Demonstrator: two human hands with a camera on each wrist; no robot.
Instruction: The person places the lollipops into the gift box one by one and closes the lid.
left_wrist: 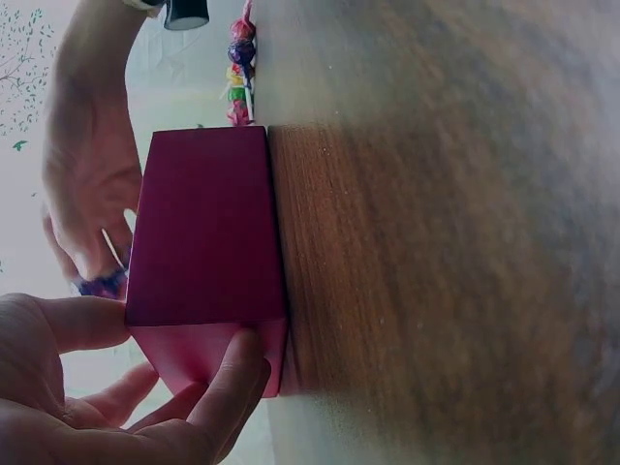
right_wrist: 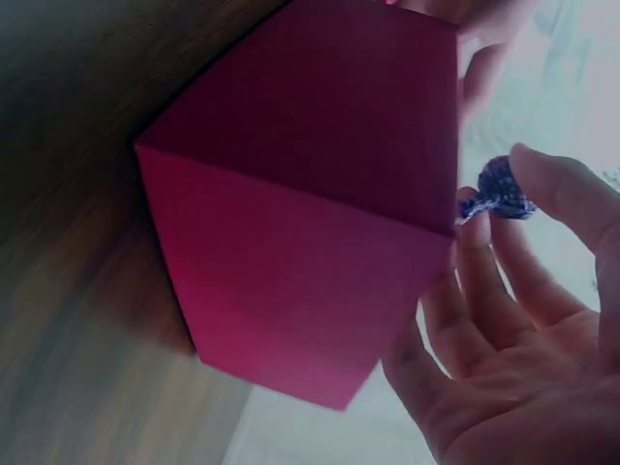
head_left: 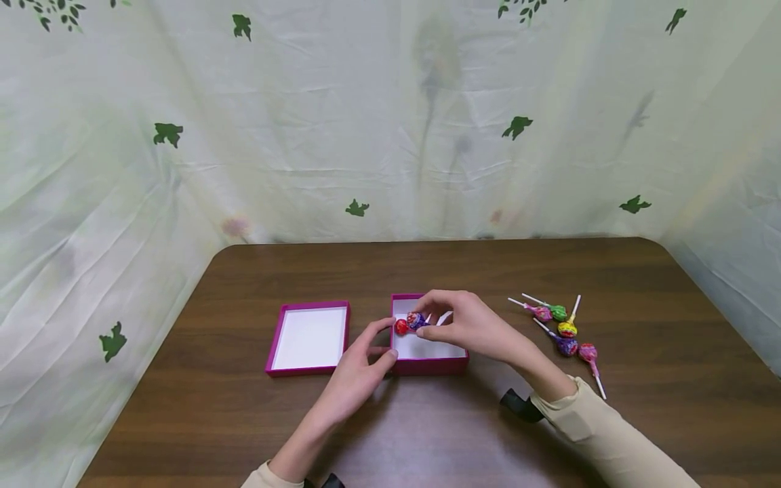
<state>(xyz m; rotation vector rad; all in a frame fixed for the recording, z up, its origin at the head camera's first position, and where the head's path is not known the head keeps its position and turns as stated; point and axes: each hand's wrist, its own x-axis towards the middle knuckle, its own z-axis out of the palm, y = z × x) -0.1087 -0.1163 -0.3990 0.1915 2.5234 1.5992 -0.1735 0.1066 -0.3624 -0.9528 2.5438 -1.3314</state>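
Observation:
The open magenta box (head_left: 430, 367) with a white inside stands mid-table. Against its left end lies my left hand (head_left: 360, 366), thumb at the near top corner and fingers along the end wall, holding it. Over the box, my right hand (head_left: 472, 325) pinches a purple-blue lollipop (right_wrist: 502, 189) between thumb and fingers. Next to it, inside the box, a red lollipop (head_left: 401, 327) shows near the left wall. White sticks (head_left: 444, 317) show by the right fingers; which candies they belong to is partly hidden by the hand.
A magenta box lid (head_left: 308, 337) lies to the left, white inside up. On the right of the brown table (head_left: 427, 434) lie several lollipops, among them a green one (head_left: 558, 312), a yellow one (head_left: 567, 329) and a purple one (head_left: 567, 346). A patterned curtain (head_left: 390, 135) hangs behind.

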